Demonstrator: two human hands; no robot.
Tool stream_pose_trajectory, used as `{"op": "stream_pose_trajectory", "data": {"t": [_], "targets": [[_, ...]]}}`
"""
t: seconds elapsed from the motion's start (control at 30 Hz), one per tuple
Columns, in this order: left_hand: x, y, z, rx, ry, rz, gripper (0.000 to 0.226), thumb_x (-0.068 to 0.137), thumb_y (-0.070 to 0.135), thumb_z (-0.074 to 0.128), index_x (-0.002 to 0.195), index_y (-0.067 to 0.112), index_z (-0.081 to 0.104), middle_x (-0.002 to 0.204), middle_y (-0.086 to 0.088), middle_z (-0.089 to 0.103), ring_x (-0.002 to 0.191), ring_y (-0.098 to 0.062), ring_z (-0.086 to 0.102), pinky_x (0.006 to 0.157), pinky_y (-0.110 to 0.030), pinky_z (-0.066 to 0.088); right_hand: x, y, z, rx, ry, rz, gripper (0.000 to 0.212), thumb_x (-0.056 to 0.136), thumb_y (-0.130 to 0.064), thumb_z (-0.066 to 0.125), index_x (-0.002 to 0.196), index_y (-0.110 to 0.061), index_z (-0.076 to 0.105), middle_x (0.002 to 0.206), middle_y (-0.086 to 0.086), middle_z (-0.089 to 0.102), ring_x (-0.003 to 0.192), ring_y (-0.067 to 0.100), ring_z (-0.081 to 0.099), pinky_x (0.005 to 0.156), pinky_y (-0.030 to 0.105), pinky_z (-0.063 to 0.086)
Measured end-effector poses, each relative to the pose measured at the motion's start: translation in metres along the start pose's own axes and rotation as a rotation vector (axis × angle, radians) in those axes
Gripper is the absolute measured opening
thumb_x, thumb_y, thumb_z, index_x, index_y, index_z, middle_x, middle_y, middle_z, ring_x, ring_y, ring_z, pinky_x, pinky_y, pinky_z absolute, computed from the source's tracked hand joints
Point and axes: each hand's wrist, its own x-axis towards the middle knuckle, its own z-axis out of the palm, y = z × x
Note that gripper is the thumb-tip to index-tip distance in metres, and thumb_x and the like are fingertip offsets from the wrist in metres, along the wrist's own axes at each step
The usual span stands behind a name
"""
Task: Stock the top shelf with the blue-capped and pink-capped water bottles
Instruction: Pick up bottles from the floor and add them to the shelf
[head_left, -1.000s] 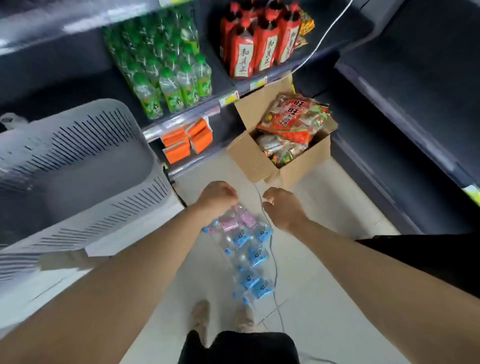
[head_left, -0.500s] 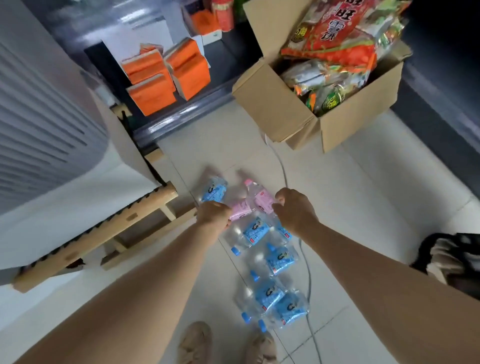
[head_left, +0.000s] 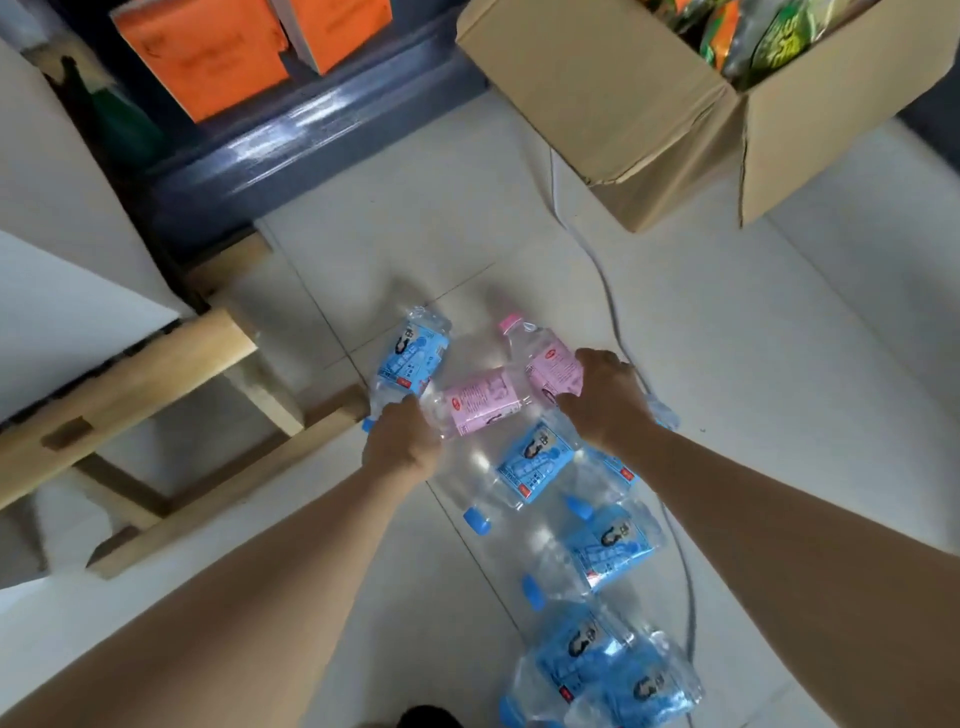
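Note:
Several water bottles lie on the tiled floor. A blue-labelled bottle (head_left: 413, 356) lies at the far left, its blue cap peeking out beside my left hand (head_left: 402, 441). That hand curls over its neck and touches the end of a pink-labelled bottle (head_left: 483, 400) lying next to it. My right hand (head_left: 605, 400) grips the lower body of a pink-capped bottle (head_left: 548, 358). Closer to me lie more blue-capped bottles (head_left: 537, 462), (head_left: 613, 545), (head_left: 576, 649), untouched. The top shelf is out of view.
An open cardboard box (head_left: 649, 104) of snack bags stands at the far right. A white cable (head_left: 597, 270) runs past the bottles. A wooden frame (head_left: 130, 374) under a white unit is on the left. Orange boxes (head_left: 208, 57) sit on the dark bottom shelf.
The view has tipped down and closed in on the floor. Both hands have dropped from above the bottles onto them, the left to the far-left pair, the right onto the pink-capped bottle.

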Motion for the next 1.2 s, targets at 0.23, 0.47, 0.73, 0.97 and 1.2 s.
{"op": "stream_pose_trajectory", "data": {"t": [0.23, 0.47, 0.73, 0.97, 1.2], "targets": [[0.023, -0.009, 0.02, 0.058, 0.004, 0.069, 0.031, 0.088, 0.011, 0.054, 0.119, 0.006, 0.049, 0.124, -0.011, 0.058, 0.115, -0.026, 0.055, 0.085, -0.033, 0.046, 0.034, 0.002, 0.022, 0.042, -0.047, 0.046, 0.051, 0.085, -0.017, 0.063, 0.127, -0.01, 0.036, 0.121, 0.015, 0.051, 0.114, 0.033, 0.051, 0.097, 0.043, 0.044], [0.016, -0.006, 0.009, -0.011, 0.052, 0.102, 0.039, 0.086, 0.011, 0.055, 0.124, 0.009, 0.046, 0.12, -0.011, 0.061, 0.112, -0.028, 0.057, 0.081, -0.032, 0.046, 0.04, -0.002, 0.019, 0.093, -0.035, 0.108, 0.049, 0.082, -0.025, 0.067, 0.118, -0.003, 0.041, 0.114, 0.018, 0.057, 0.103, 0.034, 0.058, 0.08, 0.035, 0.051], [-0.04, 0.042, -0.067, -0.134, 0.114, 0.164, 0.023, 0.088, 0.011, 0.05, 0.107, 0.002, 0.06, 0.11, -0.014, 0.065, 0.103, -0.027, 0.06, 0.082, -0.029, 0.043, -0.018, -0.02, -0.056, 0.479, 0.062, 0.273, 0.047, 0.083, -0.022, 0.065, 0.121, -0.004, 0.045, 0.114, 0.015, 0.059, 0.103, 0.033, 0.059, 0.083, 0.036, 0.05], [-0.139, 0.072, -0.175, -0.248, 0.134, 0.193, 0.015, 0.08, 0.012, 0.059, 0.093, 0.007, 0.062, 0.096, -0.01, 0.067, 0.091, -0.026, 0.063, 0.077, -0.03, 0.048, -0.112, -0.067, -0.176, 0.865, -0.027, 0.27, 0.034, 0.075, -0.02, 0.068, 0.108, -0.012, 0.063, 0.096, 0.008, 0.069, 0.085, 0.024, 0.066, 0.061, 0.025, 0.05], [-0.274, 0.112, -0.34, -0.418, 0.155, 0.281, 0.007, 0.071, 0.009, 0.063, 0.077, 0.009, 0.063, 0.085, -0.004, 0.064, 0.077, -0.019, 0.062, 0.061, -0.021, 0.046, -0.239, -0.126, -0.34, 1.009, -0.078, 0.109, 0.017, 0.081, -0.008, 0.066, 0.096, -0.015, 0.065, 0.097, 0.009, 0.07, 0.08, 0.02, 0.064, 0.061, 0.025, 0.049]]}}
